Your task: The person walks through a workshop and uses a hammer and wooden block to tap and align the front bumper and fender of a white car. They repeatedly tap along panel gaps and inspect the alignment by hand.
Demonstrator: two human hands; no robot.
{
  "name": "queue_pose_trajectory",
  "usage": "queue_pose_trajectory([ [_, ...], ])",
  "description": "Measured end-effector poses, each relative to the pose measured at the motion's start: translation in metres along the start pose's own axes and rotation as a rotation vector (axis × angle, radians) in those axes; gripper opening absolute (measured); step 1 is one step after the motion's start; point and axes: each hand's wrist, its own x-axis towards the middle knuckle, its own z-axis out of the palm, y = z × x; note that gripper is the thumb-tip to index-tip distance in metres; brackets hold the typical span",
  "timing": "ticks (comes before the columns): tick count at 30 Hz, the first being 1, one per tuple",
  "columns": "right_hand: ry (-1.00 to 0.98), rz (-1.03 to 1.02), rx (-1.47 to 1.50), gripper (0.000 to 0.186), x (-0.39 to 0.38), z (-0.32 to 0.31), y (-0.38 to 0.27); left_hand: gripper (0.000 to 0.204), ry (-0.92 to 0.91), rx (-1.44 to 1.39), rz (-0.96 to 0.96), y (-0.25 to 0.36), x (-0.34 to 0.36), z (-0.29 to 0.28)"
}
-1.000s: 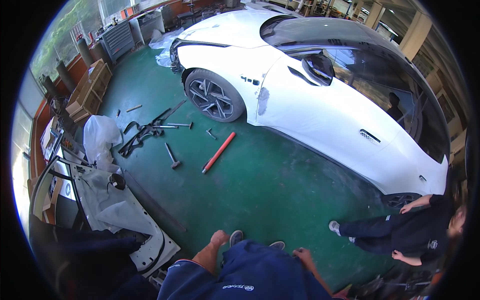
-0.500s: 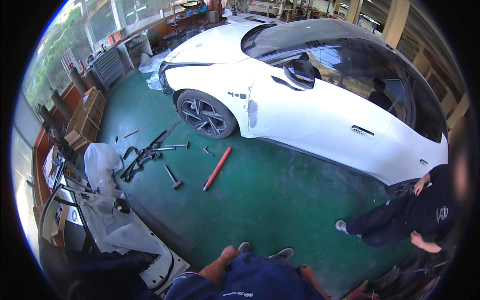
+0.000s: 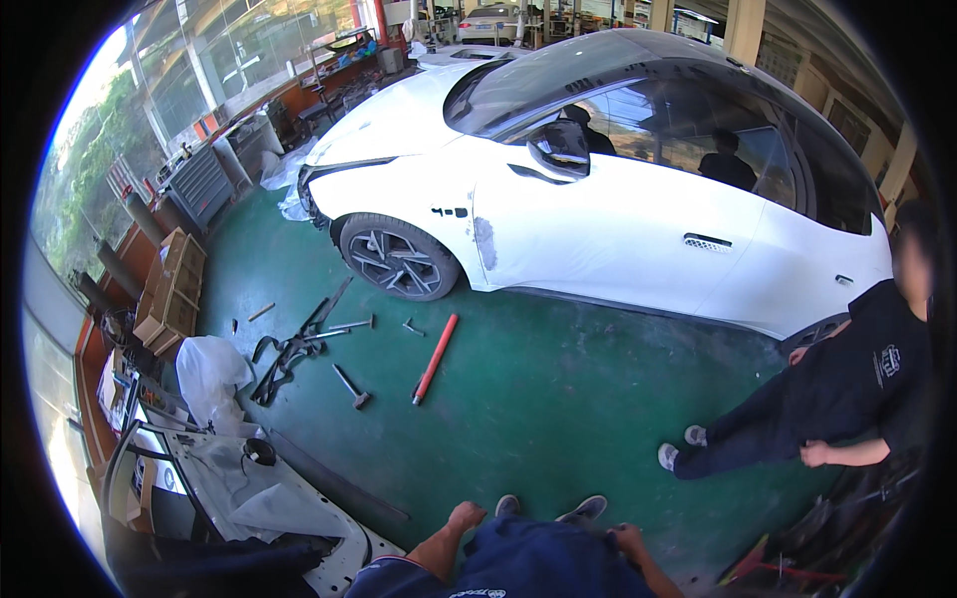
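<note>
My left hand [image 3: 467, 516] hangs at the front left of my dark blue shirt with its fingers curled in, and I see nothing in it. At the right side of the shirt, my right hand [image 3: 628, 539] is loosely closed too, with no object showing. Neither hand touches a tool. A red tube-like bar [image 3: 436, 359] lies on the green floor ahead of me. To its left are a hammer [image 3: 351, 387], a second long-handled hammer [image 3: 351, 324] and a small T-shaped tool [image 3: 413, 327]. Dark straps [image 3: 289, 354] lie tangled beside them.
A white car [image 3: 598, 229] with bare patches on its front panels stands across the far side. A detached car door [image 3: 299, 508] rests at my near left, by plastic sheeting [image 3: 211, 379]. A co-worker [image 3: 837, 379] in dark clothes stands at right. Wooden crates [image 3: 171, 289] line the left.
My view has shifted, so the car and tools sit differently in it. The co-worker stands more upright, with both shoes now showing. My hands stay low by my body.
</note>
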Motion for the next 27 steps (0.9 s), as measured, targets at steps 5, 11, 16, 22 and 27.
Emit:
queue_pose_trajectory([
  [5, 0.012, 0.021, -0.15, 0.052, 0.005, -0.003, 0.006, 0.019, -0.006, 0.009, 0.039, 0.005, 0.006, -0.005],
  [11, 0.018, 0.078, 0.135, 0.049, 0.026, 0.018, 0.038, 0.027, -0.03, -0.172, 0.029, 0.014, 0.011, -0.019],
  [16, -0.003, 0.193, 0.371, 0.029, 0.027, 0.017, 0.005, 0.032, 0.047, -0.227, 0.004, -0.014, 0.009, -0.021],
  [22, 0.292, 0.043, 0.43, 0.017, 0.027, -0.015, -0.063, 0.056, 0.013, -0.205, -0.48, -0.051, 0.007, -0.058],
  [27, 0.144, 0.332, 0.495, 0.019, 0.055, -0.026, -0.073, 0.089, 0.251, -0.417, -0.681, -0.041, 0.05, -0.167],
])
